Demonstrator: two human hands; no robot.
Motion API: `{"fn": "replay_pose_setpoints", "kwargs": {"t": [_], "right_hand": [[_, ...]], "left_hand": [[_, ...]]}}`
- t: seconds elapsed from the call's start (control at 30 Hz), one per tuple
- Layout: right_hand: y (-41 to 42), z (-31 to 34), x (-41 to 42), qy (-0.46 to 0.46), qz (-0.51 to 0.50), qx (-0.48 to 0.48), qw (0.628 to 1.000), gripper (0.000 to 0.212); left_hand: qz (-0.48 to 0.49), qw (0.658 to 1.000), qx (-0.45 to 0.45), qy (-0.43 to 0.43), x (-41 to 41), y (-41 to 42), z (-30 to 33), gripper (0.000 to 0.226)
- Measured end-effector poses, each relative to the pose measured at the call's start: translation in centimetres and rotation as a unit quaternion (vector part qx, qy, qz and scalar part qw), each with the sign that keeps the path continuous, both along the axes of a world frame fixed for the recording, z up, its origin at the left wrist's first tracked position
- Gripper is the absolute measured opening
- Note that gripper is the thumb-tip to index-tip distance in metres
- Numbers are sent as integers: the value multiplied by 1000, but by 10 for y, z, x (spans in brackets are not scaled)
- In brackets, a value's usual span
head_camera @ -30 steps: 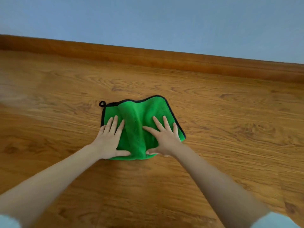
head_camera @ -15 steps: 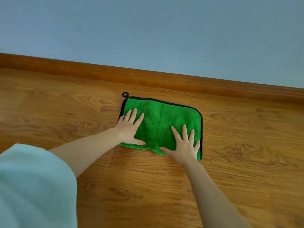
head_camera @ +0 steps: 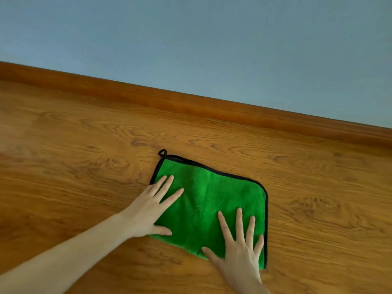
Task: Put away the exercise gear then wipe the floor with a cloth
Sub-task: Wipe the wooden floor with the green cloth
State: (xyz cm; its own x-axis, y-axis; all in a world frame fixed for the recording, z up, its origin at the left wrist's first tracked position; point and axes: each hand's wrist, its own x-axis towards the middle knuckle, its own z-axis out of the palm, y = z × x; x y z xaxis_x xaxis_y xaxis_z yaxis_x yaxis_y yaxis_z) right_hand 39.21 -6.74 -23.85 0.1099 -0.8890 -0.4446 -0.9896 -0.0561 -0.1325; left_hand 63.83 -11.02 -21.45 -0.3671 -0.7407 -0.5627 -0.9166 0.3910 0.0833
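Observation:
A green cloth (head_camera: 209, 198) with black edging and a small loop at its far left corner lies flat on the wooden floor (head_camera: 74, 166). My left hand (head_camera: 149, 209) presses palm-down on the cloth's left edge, fingers spread. Palm-down on the near right corner, my right hand (head_camera: 239, 249) also has its fingers spread. Neither hand grips the fabric. No exercise gear is in view.
A brown wooden skirting board (head_camera: 191, 102) runs across the far side of the floor, slanting down to the right. Above it is a plain blue-grey wall (head_camera: 212, 39). Bare floor surrounds the cloth on all sides.
Both hands slid the cloth away from me and to the right, and it went from bunched to spread flat. The view tilted, and the pale sleeve at lower left left the frame.

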Motion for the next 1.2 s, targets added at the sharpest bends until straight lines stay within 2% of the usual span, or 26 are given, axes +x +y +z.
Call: {"fn": "replay_pose_setpoints", "kwargs": {"t": [0.1, 0.37, 0.57, 0.73, 0.93, 1.1, 1.2], "right_hand": [[-32, 8, 6, 17, 45, 13, 999, 102], [-132, 15, 55, 21, 114, 47, 992, 94], [-157, 16, 119, 23, 173, 60, 983, 95], [-142, 19, 208, 18, 265, 59, 962, 94], [-64, 15, 298, -41, 368, 62, 927, 92], [26, 13, 279, -78, 443, 57, 891, 89], [55, 10, 242, -86, 463, 67, 880, 88]], "left_hand": [[54, 998, -22, 9, 9, -7, -4, 107], [142, 989, -28, 8, 60, -64, -5, 107], [203, 978, -52, 7, 118, -53, -6, 105], [291, 956, -41, -9, 194, -1, 1, 107], [435, 901, -8, -10, 246, 114, -1, 118], [464, 886, -10, 5, 215, 208, -4, 125], [406, 914, -12, -12, 182, 236, -11, 118]]}}
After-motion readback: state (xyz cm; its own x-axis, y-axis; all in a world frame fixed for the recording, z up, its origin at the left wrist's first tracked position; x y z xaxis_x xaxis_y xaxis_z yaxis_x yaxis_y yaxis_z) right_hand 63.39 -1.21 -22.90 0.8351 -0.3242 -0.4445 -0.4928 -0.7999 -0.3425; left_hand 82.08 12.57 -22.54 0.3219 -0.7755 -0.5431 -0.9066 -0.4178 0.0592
